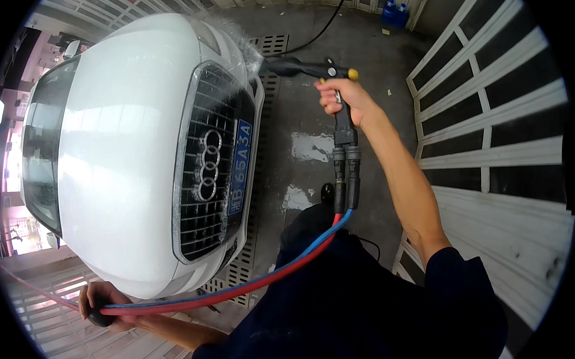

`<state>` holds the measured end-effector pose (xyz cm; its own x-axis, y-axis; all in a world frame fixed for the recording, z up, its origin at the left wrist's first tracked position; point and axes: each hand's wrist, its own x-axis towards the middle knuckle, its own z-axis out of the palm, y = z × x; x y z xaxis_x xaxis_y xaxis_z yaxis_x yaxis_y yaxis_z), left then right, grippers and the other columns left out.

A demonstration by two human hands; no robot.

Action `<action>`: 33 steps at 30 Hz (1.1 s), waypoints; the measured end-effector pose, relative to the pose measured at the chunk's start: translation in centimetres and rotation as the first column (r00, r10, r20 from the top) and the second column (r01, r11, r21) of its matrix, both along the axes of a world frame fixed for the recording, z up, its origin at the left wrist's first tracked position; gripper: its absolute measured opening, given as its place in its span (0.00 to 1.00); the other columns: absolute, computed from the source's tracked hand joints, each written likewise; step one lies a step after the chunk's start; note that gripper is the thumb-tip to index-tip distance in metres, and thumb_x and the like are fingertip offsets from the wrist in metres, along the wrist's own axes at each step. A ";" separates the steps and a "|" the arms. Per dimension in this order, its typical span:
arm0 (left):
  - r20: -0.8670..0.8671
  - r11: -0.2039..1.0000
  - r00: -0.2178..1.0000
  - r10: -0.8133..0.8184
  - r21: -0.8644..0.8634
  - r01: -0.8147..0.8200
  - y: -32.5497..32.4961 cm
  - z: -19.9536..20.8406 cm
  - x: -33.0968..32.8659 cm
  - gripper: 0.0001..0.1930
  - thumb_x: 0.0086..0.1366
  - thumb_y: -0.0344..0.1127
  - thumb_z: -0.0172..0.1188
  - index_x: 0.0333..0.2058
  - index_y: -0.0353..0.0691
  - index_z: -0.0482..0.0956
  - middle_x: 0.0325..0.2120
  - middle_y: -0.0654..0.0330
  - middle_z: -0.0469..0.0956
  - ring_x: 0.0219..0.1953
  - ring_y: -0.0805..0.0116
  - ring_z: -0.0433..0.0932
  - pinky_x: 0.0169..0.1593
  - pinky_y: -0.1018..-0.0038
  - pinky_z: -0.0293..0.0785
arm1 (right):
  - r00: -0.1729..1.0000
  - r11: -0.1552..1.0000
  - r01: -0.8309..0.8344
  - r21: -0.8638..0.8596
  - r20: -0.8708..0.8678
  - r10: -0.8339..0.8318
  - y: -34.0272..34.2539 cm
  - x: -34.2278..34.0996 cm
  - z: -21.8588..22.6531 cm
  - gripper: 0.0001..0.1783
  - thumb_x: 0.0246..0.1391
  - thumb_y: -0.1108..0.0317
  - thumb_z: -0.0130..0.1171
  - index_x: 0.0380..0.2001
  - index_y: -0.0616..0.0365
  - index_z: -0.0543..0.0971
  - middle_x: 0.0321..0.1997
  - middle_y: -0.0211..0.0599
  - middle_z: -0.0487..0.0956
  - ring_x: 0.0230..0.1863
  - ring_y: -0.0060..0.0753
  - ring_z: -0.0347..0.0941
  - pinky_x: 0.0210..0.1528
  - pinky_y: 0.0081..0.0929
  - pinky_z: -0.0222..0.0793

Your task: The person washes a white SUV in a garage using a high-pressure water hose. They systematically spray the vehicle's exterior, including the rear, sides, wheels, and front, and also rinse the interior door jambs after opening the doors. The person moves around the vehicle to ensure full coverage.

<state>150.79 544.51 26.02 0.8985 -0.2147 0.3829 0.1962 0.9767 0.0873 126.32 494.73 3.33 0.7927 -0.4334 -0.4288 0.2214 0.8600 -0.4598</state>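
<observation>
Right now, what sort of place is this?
Probably a car-wash bay. The right hand aims a spray gun at a wet white car, the left hand holds red and blue hoses, and floor drain grates run beneath.

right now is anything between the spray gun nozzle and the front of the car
Nothing visible. The right hand holds the spray gun with its nozzle right at the corner of the car, beside the grille, and spray lands there directly. The hoses trail back to the left hand.

The white car on the left has glossy, smooth paint and a shiny metal-trimmed grille. The spray gun looks matt black plastic; the red and blue hoses look smooth rubber. The floor is rough, wet concrete.
</observation>
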 end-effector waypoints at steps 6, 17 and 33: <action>0.074 0.986 0.985 0.157 0.038 -0.160 -18.8 2.8 4.3 0.05 0.57 0.24 0.56 0.32 0.40 0.71 0.26 0.63 0.75 0.34 0.70 0.75 0.38 0.73 0.68 | 0.983 0.918 0.063 0.391 -0.186 0.011 -17.4 1.4 -10.5 0.16 0.54 0.78 0.55 0.20 0.52 0.61 0.17 0.24 0.61 0.16 0.15 0.56 0.15 0.16 0.55; -0.006 0.891 0.897 0.443 0.111 -0.440 -52.8 2.2 12.5 0.08 0.59 0.23 0.59 0.36 0.40 0.71 0.31 0.65 0.78 0.38 0.73 0.77 0.38 0.73 0.69 | 0.873 0.849 -0.486 -0.208 -0.161 0.461 -52.6 36.2 7.7 0.09 0.55 0.75 0.58 0.23 0.59 0.70 0.18 0.24 0.64 0.16 0.14 0.58 0.14 0.15 0.53; -0.101 0.888 0.882 0.460 0.040 -0.459 -94.9 1.0 57.9 0.06 0.61 0.25 0.59 0.33 0.41 0.71 0.30 0.65 0.79 0.39 0.72 0.79 0.38 0.73 0.70 | 0.565 0.514 -0.818 -0.257 -0.191 0.803 -90.0 93.3 12.8 0.06 0.58 0.76 0.55 0.38 0.63 0.73 0.23 0.21 0.62 0.20 0.10 0.55 0.14 0.10 0.49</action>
<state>208.64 449.58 27.05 0.9325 0.2271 0.2810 -0.2654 0.9583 0.1063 219.65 404.68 16.17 0.8483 0.2844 -0.4467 -0.5293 0.4816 -0.6985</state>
